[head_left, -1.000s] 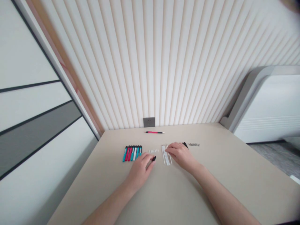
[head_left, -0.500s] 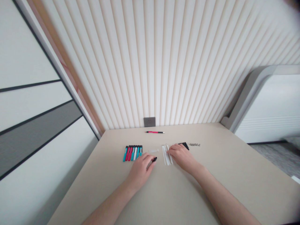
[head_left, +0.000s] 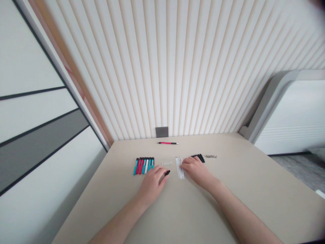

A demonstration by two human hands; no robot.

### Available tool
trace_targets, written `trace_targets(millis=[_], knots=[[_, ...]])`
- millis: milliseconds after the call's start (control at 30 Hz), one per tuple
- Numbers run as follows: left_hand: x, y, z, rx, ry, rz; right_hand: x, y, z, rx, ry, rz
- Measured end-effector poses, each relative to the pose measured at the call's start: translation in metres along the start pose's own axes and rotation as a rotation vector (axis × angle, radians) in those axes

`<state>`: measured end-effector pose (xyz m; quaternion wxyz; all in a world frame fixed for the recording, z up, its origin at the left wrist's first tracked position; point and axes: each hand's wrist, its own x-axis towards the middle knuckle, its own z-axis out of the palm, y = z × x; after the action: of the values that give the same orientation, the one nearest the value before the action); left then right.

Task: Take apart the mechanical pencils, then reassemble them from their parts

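Note:
My left hand [head_left: 152, 183] rests on the beige table [head_left: 193, 210], fingers closed around a grey pen barrel with a black tip [head_left: 166, 173]. My right hand [head_left: 195, 170] lies beside it, fingertips curled onto a row of thin white refill tubes [head_left: 179, 166]. Just past the right hand sits a cluster of black pen caps [head_left: 198, 157]. Between the hands, farther back, lies a short row of small white pieces [head_left: 166, 163].
A row of teal, red and white pens [head_left: 143, 165] lies left of my left hand. Small metal springs [head_left: 210, 156] sit at the right. A red pen [head_left: 167, 143] lies near the ribbed wall, under a grey socket [head_left: 161, 131]. A white unit [head_left: 291, 112] stands at the right.
My right hand has slid left, off the black caps and onto the white tubes, uncovering the caps. My left hand has stayed still with the barrel.

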<state>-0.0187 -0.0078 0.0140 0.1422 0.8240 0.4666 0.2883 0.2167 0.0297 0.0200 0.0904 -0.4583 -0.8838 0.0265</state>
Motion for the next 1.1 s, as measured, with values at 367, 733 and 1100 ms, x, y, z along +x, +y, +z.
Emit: trace_targets(millis=[367,733,1100], knots=[[-0.001,-0.002,0.001,-0.008,0.009,0.012,-0.001,0.002,0.003,-0.002,0.017,-0.003],[-0.001,0.001,-0.002,0.013,-0.010,0.005,0.000,0.002,0.006,-0.004,0.017,-0.008],[-0.001,0.001,-0.003,0.034,-0.010,0.050,-0.008,-0.009,-0.014,0.134,0.030,-0.081]])
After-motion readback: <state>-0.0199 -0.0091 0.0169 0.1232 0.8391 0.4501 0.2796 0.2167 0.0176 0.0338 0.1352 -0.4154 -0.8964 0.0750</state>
